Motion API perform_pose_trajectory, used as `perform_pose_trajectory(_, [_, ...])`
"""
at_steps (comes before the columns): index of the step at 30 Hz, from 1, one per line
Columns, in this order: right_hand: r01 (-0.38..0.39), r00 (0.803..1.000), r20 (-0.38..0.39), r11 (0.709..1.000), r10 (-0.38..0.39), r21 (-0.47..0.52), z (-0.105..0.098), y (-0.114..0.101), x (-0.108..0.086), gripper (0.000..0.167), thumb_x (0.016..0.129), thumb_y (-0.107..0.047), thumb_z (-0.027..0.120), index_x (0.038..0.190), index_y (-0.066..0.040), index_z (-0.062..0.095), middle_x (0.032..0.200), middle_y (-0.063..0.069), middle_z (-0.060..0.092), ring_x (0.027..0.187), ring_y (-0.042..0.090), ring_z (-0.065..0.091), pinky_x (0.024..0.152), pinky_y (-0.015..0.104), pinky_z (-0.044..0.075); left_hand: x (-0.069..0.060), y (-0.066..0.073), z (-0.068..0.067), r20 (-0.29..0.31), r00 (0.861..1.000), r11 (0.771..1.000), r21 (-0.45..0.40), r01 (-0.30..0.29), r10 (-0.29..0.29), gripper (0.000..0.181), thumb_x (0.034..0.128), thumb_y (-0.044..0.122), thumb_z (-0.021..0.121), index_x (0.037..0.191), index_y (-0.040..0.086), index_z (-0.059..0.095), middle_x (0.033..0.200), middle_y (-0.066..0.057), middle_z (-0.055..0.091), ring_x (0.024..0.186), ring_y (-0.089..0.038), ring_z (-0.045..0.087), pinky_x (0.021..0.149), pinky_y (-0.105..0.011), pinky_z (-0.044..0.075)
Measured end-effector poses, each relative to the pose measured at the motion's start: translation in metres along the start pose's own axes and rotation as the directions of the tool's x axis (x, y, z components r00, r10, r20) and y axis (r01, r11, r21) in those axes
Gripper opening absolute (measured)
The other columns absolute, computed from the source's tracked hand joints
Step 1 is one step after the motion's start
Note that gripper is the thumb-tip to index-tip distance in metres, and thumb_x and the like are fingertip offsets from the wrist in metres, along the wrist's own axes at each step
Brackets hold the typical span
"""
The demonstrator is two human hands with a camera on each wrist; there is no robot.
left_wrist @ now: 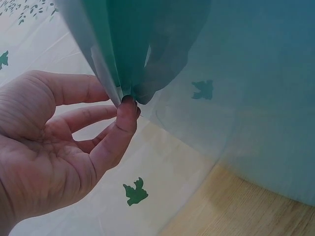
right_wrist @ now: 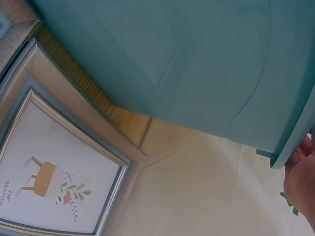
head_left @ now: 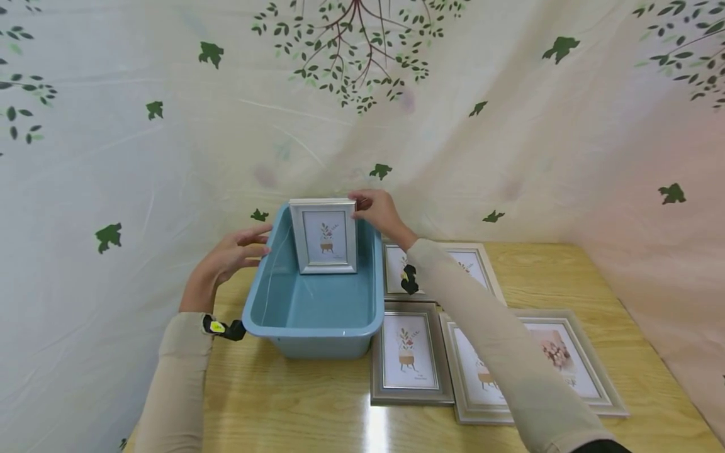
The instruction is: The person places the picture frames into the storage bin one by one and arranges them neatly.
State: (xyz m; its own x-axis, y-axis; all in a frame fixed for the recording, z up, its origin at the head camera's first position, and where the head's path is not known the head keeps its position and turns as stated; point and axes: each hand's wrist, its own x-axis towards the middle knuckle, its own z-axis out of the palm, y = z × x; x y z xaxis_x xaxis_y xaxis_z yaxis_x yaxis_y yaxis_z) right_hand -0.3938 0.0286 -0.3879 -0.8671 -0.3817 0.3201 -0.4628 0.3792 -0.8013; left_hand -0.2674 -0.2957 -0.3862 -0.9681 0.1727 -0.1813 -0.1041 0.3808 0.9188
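Observation:
A small silver picture frame [head_left: 301,245] leans upright inside the far end of the blue tub [head_left: 314,331]. My right hand [head_left: 381,211] pinches its upper right corner, fingers bent at the top edge; the right wrist view shows only part of that hand [right_wrist: 301,179] beyond the rim of the tub [right_wrist: 295,150]. At the tub's left side, my left hand [head_left: 235,255] touches the outside of the rim with loosely bent fingers. Close up in the left wrist view, the fingertips of the left hand [left_wrist: 59,132] meet the rim edge [left_wrist: 91,54].
Several picture frames lie flat on the wooden table [head_left: 294,402] right of the tub: a brown one [head_left: 412,399], a large double one [head_left: 608,393] and a pale one [head_left: 491,270] behind, partly under my right forearm. A leaf-patterned cloth [head_left: 340,145] hangs behind the table.

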Motion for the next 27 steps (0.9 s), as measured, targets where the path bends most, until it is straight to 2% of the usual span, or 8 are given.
perform_pose_trajectory(9, [0.022,1.000,-0.016,1.000,-0.022,-0.020,-0.002,-0.001,-0.001,0.041,0.086,0.006,0.076,0.126,0.003,0.069,0.116,0.022,0.073,0.100,0.033,0.072,0.089,0.039,0.059,-0.001,0.000,0.000,0.006,1.000,1.000,-0.010,-0.007,0.007,0.067,0.1034,0.013,0.059,0.162,0.018,0.028,0.155,-0.023,0.042,0.134,-0.036,0.050,0.110,-0.055,0.046])
perform_pose_trajectory(16, [0.024,1.000,-0.018,0.996,-0.026,-0.088,0.000,-0.003,-0.004,0.039,0.089,0.003,0.075,0.128,0.002,0.068,0.118,0.019,0.072,0.101,0.030,0.070,0.091,0.039,0.058,-0.001,-0.001,0.002,-0.014,1.000,0.999,-0.046,-0.008,0.008,0.067,0.1027,0.016,0.061,0.162,0.018,0.029,0.155,-0.023,0.042,0.133,-0.035,0.050,0.111,-0.055,0.045])
perform_pose_trajectory(20, [0.019,1.000,-0.019,0.994,-0.021,-0.107,0.000,-0.003,-0.004,0.040,0.089,0.003,0.075,0.129,0.002,0.068,0.118,0.019,0.071,0.103,0.030,0.070,0.093,0.038,0.058,0.001,-0.006,0.003,-0.033,0.999,0.997,-0.069,-0.020,0.018,0.066,0.1026,0.017,0.062,0.161,0.015,0.031,0.152,-0.022,0.043,0.125,-0.025,0.056,0.100,-0.037,0.055])
perform_pose_trajectory(23, [0.017,1.000,-0.017,0.994,-0.019,-0.113,-0.001,-0.003,-0.004,0.041,0.089,0.003,0.075,0.130,0.003,0.067,0.119,0.020,0.071,0.104,0.030,0.070,0.093,0.038,0.057,0.002,-0.009,0.004,-0.044,0.999,0.995,-0.097,-0.022,0.018,0.066,0.1028,0.017,0.062,0.161,0.016,0.032,0.152,-0.021,0.042,0.119,-0.016,0.057,0.088,-0.023,0.056])
perform_pose_trajectory(27, [0.021,1.000,-0.021,0.993,-0.024,-0.118,-0.003,-0.003,-0.004,0.042,0.089,0.003,0.075,0.130,0.002,0.067,0.120,0.020,0.071,0.106,0.031,0.069,0.094,0.039,0.057,0.004,-0.012,0.006,-0.059,0.998,0.991,-0.129,-0.019,0.012,0.065,0.1031,0.020,0.062,0.161,0.019,0.032,0.152,-0.020,0.043,0.117,-0.013,0.058,0.087,-0.020,0.055])
